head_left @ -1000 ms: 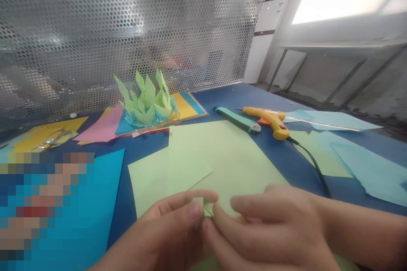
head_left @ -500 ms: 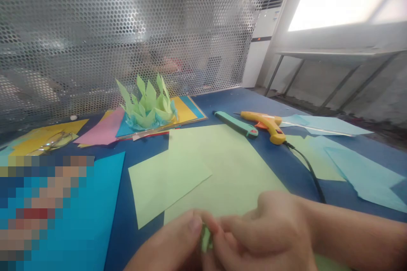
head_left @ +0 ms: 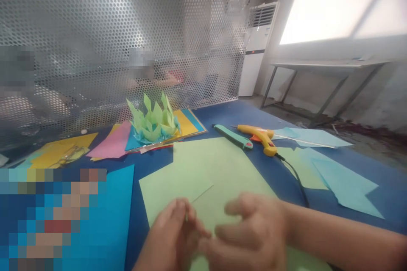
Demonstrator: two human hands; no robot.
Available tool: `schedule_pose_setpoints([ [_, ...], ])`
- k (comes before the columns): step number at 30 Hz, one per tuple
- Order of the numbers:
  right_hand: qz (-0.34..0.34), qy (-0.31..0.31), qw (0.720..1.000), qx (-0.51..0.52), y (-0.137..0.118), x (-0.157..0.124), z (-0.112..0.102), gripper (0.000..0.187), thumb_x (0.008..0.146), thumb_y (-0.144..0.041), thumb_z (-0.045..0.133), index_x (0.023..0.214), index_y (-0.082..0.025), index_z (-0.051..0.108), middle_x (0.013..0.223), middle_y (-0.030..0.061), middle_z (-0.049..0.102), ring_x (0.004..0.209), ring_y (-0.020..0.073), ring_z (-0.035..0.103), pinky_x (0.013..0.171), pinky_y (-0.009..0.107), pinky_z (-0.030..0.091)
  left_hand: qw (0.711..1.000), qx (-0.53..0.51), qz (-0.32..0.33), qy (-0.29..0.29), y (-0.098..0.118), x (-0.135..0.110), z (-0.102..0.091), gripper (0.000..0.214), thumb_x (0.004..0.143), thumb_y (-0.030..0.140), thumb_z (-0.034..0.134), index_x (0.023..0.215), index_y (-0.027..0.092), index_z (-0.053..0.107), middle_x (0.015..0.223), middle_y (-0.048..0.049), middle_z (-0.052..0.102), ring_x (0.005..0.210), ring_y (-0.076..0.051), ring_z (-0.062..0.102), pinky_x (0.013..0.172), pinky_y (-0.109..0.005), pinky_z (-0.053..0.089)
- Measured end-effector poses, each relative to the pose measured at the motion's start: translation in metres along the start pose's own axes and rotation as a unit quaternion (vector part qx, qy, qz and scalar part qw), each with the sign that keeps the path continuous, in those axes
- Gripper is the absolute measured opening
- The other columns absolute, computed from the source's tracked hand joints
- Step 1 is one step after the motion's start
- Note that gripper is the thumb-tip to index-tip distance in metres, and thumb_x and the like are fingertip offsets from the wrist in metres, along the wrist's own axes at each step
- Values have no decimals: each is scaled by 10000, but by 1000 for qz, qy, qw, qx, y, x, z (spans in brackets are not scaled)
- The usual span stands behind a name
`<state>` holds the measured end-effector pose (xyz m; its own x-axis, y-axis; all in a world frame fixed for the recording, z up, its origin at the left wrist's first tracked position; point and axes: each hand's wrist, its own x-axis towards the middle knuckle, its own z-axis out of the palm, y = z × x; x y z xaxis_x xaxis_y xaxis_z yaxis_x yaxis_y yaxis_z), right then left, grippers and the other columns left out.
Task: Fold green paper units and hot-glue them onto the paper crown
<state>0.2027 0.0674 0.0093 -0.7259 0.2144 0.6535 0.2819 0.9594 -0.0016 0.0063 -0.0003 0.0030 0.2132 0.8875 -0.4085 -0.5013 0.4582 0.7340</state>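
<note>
Low in the head view, my left hand is closed in a pinch. A thin pale-green sliver of paper shows between its thumb and finger; the rest of that piece is hidden by the hand. My right hand, a little blurred, is beside it with its fingers apart and nothing visible in them. Below both hands lies a large light-green sheet, with a smaller green sheet overlapping its left part. Further back stands a paper flower with pointed green petals and a blue base.
A yellow glue gun with a black cord and a green utility knife lie behind the sheets. Light-blue paper lies right, a blue sheet left, pink paper back left. Another person's pixelated arm reaches in from the left.
My hands were together around a small folded green paper; now the right hand has drawn away and its fingers have spread. The camera view has tilted up slightly, shifting the scene downward.
</note>
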Motion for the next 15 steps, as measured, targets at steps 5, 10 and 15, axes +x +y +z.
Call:
schedule_pose_setpoints([
  [5, 13, -25, 1000, -9, 26, 36, -6, 217, 1066, -192, 435, 1153, -195, 633, 1076, 69, 743, 972, 180, 673, 882, 385, 565, 993, 58, 106, -7, 9, -1, 3, 538, 686, 673, 816, 707, 195, 572, 610, 77, 516, 578, -107, 528, 621, -247, 413],
  [10, 184, -161, 968, -58, 81, 99, 5, 320, 1004, -331, 638, 1281, -173, 614, 1248, 91, 658, 1016, 227, 687, 849, 425, 602, 985, 124, 119, -10, -1, -12, 8, 582, 735, 762, 685, 747, 189, 584, 587, 65, 494, 573, -120, 506, 612, -273, 381],
  [15, 267, -267, 920, -100, 114, 157, 20, 342, 997, -335, 647, 1296, -174, 607, 1288, 98, 641, 1068, 247, 673, 887, 456, 589, 983, 141, 117, -12, -2, -11, 9, 640, 706, 859, 578, 756, 224, 517, 614, 59, 496, 599, -135, 501, 593, -273, 390],
])
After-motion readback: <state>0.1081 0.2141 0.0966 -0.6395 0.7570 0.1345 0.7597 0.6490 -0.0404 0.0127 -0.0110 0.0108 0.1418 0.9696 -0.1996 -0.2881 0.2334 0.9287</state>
